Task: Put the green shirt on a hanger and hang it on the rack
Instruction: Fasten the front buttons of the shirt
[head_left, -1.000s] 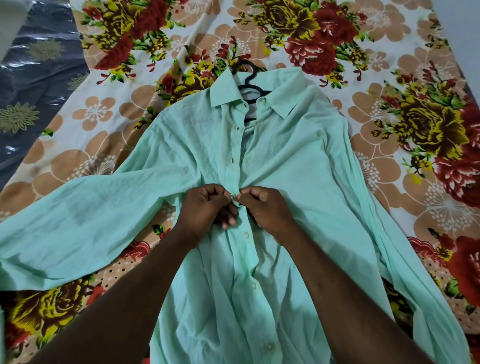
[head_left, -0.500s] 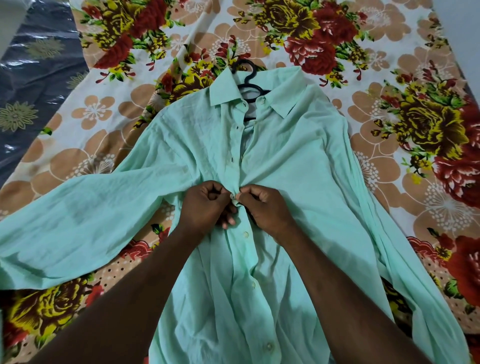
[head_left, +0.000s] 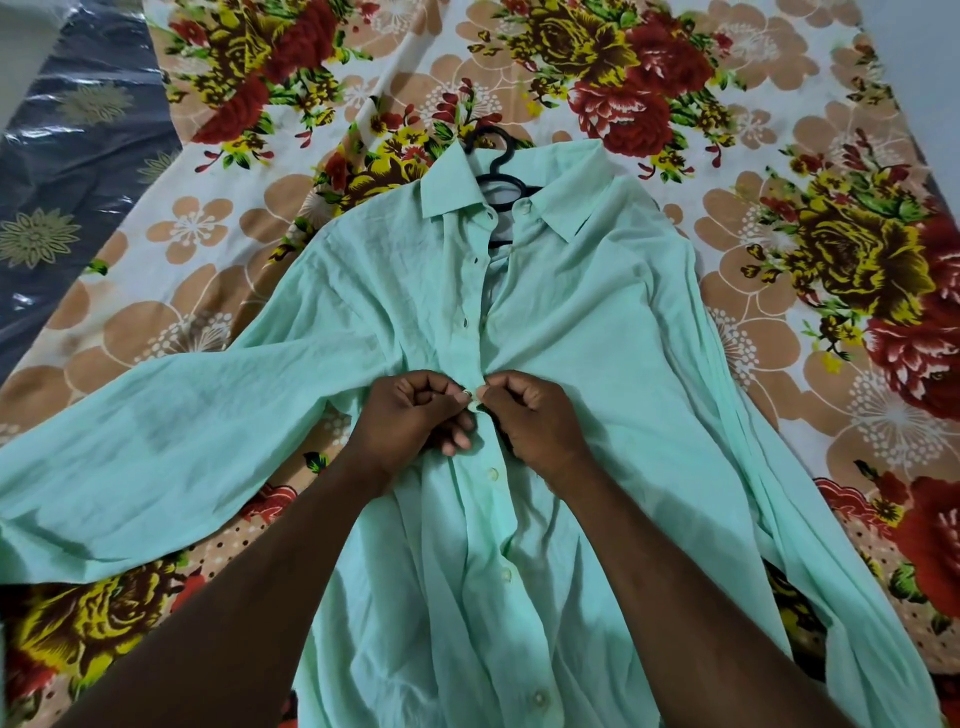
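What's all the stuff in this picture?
green shirt: one, mint green, spread flat on the bedsheet
hanger: one, black, inside the shirt, hook past the collar
buttons: three showing below the hands, pale, down the shirt front
bedsheet: one, beige with red and yellow flowers, under everything
plastic-wrapped cover: one, dark blue, far left
left hand: one, pinching the shirt front at a button
right hand: one, pinching the shirt front opposite

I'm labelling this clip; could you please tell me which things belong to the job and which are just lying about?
Job: pale green button-up shirt; black plastic hanger inside its collar; left hand, right hand, pinching placket.
Lying about: floral bedsheet; dark blue glossy patterned cover.
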